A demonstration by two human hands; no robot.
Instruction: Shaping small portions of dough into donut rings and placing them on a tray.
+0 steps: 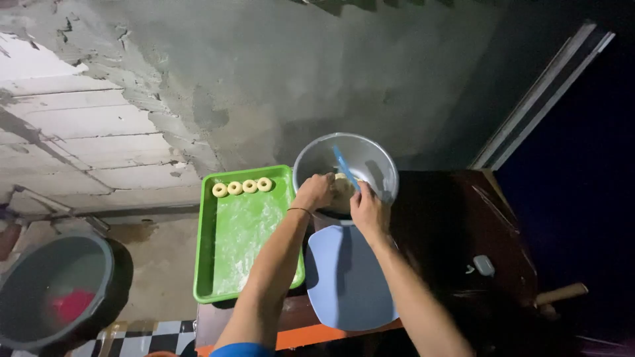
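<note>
Inside the metal bowl [346, 173], both hands' fingers [322, 183] curled, pinching the pale dough [342, 188] between them.

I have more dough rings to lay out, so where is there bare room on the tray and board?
The green tray is floury but bare below the four dough rings lined along its far edge. The pale cutting board is bare, though both forearms cross above its edges. The metal bowl is crowded: left hand, right hand and a blue tool.

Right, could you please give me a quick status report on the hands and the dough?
Both hands in metal bowl: left hand on dough, right hand beside it. Four dough rings on green tray. Nothing obstructing.
</note>
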